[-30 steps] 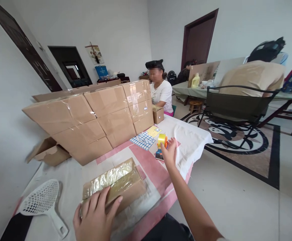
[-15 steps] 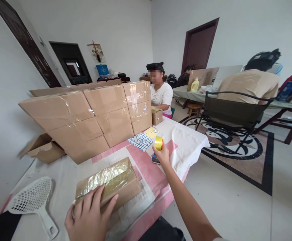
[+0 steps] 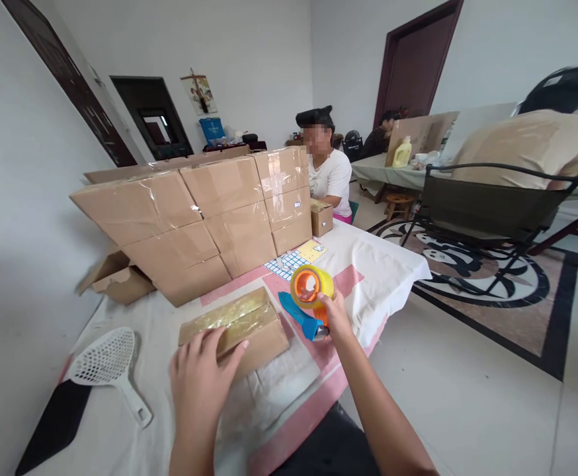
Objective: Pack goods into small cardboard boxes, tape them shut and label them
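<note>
Right hand grips tape dispenser near table's edge — left hand, fingers spread, touches box.

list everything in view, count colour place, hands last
tape dispenser: 1, blue, orange and yellow, centre
taped box: 1, brown, centre front
stacked boxes: several, brown, behind taped box
small box: 1, brown, right of stack
open box: 1, brown, left of stack
patterned sheets: unclear count, blue-white and yellow, centre
scoop: 1, white, left
flat object: 1, black, beside scoop
cloth: unclear count, white and pink, underneath
chair: 1, dark, right
bottle: 1, yellow, background
container: 1, blue, back left
wall hanging: 1, multicoloured, back
doors: at least 2, dark, background
other people: 3, white, beige, dark tops, background
left hand: 1, bare, on taped box
right hand: 1, bare, holding tape dispenser
</note>
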Tool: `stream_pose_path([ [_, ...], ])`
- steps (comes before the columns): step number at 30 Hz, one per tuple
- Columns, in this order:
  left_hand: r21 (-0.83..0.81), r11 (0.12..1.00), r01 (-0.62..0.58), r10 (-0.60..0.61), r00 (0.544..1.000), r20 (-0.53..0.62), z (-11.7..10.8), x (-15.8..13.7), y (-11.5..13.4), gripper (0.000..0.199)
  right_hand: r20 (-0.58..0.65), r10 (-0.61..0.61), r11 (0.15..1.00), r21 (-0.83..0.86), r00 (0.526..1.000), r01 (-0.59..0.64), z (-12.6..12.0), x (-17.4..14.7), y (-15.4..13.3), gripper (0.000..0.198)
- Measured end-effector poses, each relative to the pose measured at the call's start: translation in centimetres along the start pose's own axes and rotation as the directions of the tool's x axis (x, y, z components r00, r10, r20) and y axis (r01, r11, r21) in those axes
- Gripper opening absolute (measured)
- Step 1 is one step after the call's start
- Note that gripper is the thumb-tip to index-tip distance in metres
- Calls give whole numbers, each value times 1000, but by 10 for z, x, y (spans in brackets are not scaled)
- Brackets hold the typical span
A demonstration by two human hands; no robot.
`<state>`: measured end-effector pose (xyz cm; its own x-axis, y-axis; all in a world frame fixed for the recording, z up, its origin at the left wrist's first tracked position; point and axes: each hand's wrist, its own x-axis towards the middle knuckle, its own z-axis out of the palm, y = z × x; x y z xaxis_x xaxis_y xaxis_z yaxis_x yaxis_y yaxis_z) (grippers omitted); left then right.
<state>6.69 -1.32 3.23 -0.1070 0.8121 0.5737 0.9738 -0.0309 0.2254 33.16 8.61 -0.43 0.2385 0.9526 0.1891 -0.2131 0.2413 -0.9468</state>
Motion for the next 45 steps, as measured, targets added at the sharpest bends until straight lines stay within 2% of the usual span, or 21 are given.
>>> stream_pose_path([
  [2,-212,976,-46,53,998,29,-6,6,15,36,91,7,996,88,996,-15,7,-14,-12,32],
  [4,-373,920,-120,124,992,-14,-10,12,35,30,207,1,985,167,978,-36,12,-23,-26,34],
  [6,-436,879,-193,194,980,-43,-11,20,56,30,286,-14,982,186,958,-41,15,-28,-42,37],
  [8,-465,854,-235,264,964,-2,-9,28,74,39,321,-33,985,173,946,-25,17,-29,-58,38],
  [11,-509,829,-232,302,952,58,0,33,92,51,292,-72,982,189,954,16,20,-26,-78,32],
  [13,-582,787,-204,253,967,3,6,29,99,42,225,-88,981,190,970,45,24,-22,-87,31],
  [16,-727,664,-174,148,984,-100,11,17,107,23,60,-117,987,120,991,110,33,-20,-95,30],
  [18,-742,652,-157,139,987,-87,11,10,110,21,-50,-153,987,34,987,155,40,-22,-97,28],
  [20,-696,702,-150,174,984,-37,11,6,109,32,-129,-174,985,-26,976,173,44,-26,-96,24],
  [23,-657,734,-174,241,970,13,14,4,101,46,-190,-144,990,-14,971,144,48,-31,-89,25],
  [27,-668,718,-195,302,952,46,21,4,90,48,-147,-58,996,55,987,67,48,-30,-76,24],
  [32,-680,718,-152,262,963,61,23,4,90,41,-100,-26,998,50,995,31,49,-29,-70,26],
  [38,-715,689,-119,175,985,5,23,5,99,15,-110,-55,996,-76,992,47,63,-37,-71,24],
  [42,-741,671,-40,87,996,25,19,3,100,28,-84,-62,996,-61,995,57,67,-38,-70,22],
  [45,-734,678,-21,6,1000,-23,13,1,99,32,-95,-44,999,-23,994,42,63,-36,-68,24],
])
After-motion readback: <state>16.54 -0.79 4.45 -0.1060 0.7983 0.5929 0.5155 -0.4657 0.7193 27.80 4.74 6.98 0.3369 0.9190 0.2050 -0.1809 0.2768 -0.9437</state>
